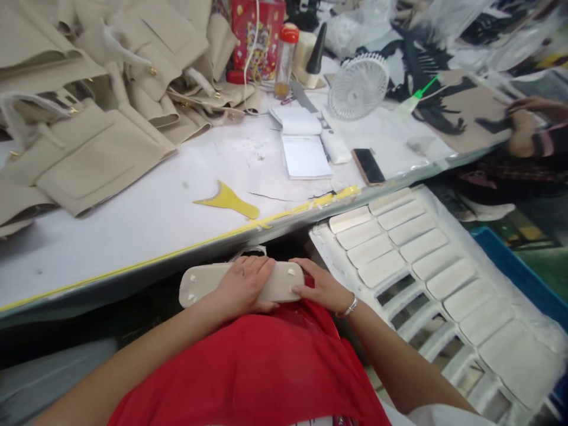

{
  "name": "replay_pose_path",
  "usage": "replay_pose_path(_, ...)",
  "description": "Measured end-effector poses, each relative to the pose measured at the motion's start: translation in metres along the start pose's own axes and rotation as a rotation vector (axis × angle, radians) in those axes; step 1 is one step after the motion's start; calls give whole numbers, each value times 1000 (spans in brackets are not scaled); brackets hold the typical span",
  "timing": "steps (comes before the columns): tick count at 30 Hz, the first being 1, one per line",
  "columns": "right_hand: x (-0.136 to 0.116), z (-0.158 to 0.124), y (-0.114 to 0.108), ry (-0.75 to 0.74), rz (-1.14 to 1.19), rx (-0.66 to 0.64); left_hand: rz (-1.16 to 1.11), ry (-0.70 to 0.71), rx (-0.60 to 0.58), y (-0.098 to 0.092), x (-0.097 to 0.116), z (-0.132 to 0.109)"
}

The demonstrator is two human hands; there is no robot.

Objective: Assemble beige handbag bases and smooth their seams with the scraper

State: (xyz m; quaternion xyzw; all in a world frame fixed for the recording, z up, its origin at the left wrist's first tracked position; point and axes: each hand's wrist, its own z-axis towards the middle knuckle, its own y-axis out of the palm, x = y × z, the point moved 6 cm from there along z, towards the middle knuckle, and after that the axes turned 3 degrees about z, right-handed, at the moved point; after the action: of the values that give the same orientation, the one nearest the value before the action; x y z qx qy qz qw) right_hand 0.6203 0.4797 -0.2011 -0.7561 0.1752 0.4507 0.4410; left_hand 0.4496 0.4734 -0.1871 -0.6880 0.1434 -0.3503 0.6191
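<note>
Panel (202,284) is off the bench (146,236), held in front of its near edge and just above the red apron (248,367). Both hands are on it: the left hand (244,283) clasps it across the middle, fingers toward the far edge and thumb along the near one; the right hand (323,287) grips the right end, thumb on the face and fingers at the far corner. What the fingers do underneath is hidden. Small white tabs (291,272) show on the face, two toward each end; a pale loop (252,251) sits just behind the far edge.

As I judge it, this is a steadying and pressing hold. To do it well, the left palm should bear down flat and evenly, so the panel does not bow, while the right hand supports the end without twisting. The right thumb lies close to a tab, so it should press beside it and not drag it. Clear of the bench, the panel seems to rely on balanced support from both hands.
</note>
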Motion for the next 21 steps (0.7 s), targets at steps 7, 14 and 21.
replay_pose_path(7, 20, 0, 6, 73, 287, 85, -2, 45, -15, 5, 28, 29)
replay_pose_path(14, 18, 0, 7, 77, 362, 86, -2, 52, 1, 7, 33, 30)
replay_pose_path(21, 18, -2, 7, 76, 315, 101, 32, 58, 32, 7, 35, 30)
